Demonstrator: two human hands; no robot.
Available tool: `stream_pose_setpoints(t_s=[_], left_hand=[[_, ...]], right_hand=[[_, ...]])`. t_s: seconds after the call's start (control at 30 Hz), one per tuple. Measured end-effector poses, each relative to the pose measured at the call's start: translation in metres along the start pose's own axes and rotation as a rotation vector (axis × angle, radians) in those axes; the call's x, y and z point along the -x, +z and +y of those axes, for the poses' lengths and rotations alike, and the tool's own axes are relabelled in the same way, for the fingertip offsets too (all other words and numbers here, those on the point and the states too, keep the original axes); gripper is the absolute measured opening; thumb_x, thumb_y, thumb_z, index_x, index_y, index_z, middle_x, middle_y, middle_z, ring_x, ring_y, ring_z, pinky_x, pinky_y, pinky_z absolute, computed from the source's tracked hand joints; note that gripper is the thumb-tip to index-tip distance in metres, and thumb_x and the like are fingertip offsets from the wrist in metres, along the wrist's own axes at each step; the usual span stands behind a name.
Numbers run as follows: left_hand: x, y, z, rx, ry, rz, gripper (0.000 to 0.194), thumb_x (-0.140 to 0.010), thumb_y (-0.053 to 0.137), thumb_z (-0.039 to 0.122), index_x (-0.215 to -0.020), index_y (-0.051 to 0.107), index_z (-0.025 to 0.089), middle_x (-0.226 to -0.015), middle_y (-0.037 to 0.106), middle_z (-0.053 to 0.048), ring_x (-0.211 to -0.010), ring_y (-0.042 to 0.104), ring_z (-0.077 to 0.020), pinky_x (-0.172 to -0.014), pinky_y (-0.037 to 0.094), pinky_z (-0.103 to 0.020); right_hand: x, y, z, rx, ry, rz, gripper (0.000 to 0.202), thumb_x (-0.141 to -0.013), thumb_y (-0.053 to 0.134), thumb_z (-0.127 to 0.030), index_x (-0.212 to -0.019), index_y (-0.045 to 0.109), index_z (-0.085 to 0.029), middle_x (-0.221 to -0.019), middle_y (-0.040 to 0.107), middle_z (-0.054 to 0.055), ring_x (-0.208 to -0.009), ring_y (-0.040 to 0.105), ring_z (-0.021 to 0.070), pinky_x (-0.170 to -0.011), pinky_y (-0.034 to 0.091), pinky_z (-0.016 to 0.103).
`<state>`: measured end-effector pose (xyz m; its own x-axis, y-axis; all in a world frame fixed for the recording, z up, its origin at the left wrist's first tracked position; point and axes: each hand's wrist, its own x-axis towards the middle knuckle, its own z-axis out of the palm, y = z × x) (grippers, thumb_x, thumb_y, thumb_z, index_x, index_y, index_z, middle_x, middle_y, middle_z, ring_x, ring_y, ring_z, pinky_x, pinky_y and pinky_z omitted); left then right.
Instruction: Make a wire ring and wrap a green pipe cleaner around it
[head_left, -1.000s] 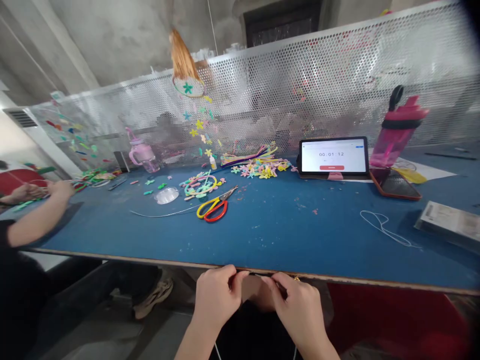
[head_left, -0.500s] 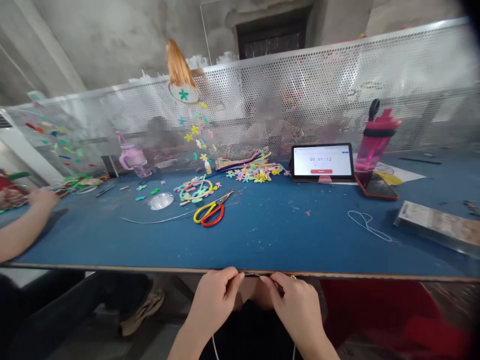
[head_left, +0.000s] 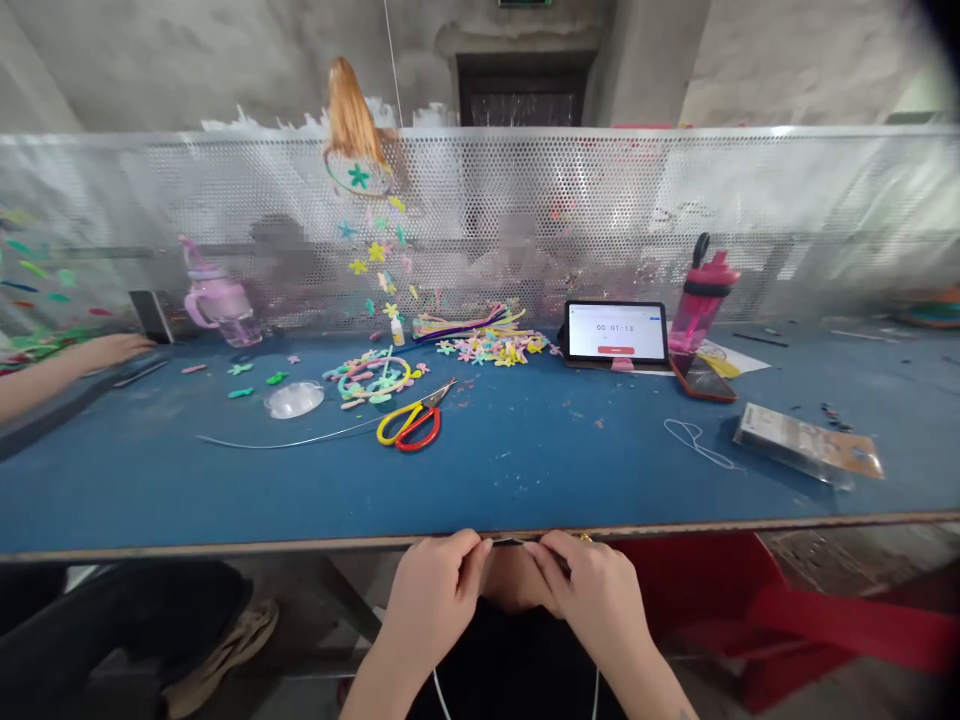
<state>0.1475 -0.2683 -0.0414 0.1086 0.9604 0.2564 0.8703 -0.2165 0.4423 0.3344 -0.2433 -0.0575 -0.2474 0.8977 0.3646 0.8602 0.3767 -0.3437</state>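
At the table's front edge, my left hand point(head_left: 439, 590) and my right hand point(head_left: 589, 590) face each other, thumbs and forefingers pinched. A thin white wire point(head_left: 442, 694) runs between them, and its two sides hang down below my wrists like a loop. A short dark bit shows between my fingertips; I cannot make out whether it is a joint in the wire. Ahead on the table lie scissors point(head_left: 411, 425) with one yellow and one red handle, blades pointing away to the right. A loose length of wire point(head_left: 292, 444) stretches left from them.
Behind the scissors are a pastel ring point(head_left: 375, 378), star-shaped pieces point(head_left: 506, 347) and a clear dish point(head_left: 295, 400). A timer tablet point(head_left: 616, 332), phone point(head_left: 705, 378), pink bottle point(head_left: 701, 300), white cord point(head_left: 697, 443) and packet point(head_left: 806, 445) stand right. Another person's arm point(head_left: 67, 375) reaches in left.
My view has levelled and turned a little to the right. Both hands stay pinched at the table edge. The other person's hand on the left has moved over the table.
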Motion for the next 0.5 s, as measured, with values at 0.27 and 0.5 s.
stream_pose_setpoints(t_s=[0.27,0.5], left_hand=[[-0.003,-0.052,0.0,0.365,0.194,0.035,0.027,-0.093,0.039,0.026,-0.106,0.063,0.027,-0.098,0.069,-0.001,-0.085,0.065,-0.015,-0.074,0.045,-0.019],[-0.058,-0.114,0.007,0.216,0.386,0.077,0.031,-0.092,0.041,0.028,-0.116,0.06,0.024,-0.097,0.07,-0.003,-0.073,0.063,-0.0123,-0.07,0.045,-0.021]], right_hand=[[-0.021,-0.047,-0.028,-0.077,-0.176,0.05,0.032,-0.092,0.043,-0.036,-0.074,0.066,-0.023,-0.057,0.064,-0.001,-0.053,0.058,0.0127,-0.052,0.03,0.022],[-0.092,-0.092,-0.046,-0.3,-0.31,-0.056,0.029,-0.092,0.041,-0.035,-0.084,0.066,-0.023,-0.061,0.061,-0.003,-0.054,0.054,0.0106,-0.054,0.035,0.02]])
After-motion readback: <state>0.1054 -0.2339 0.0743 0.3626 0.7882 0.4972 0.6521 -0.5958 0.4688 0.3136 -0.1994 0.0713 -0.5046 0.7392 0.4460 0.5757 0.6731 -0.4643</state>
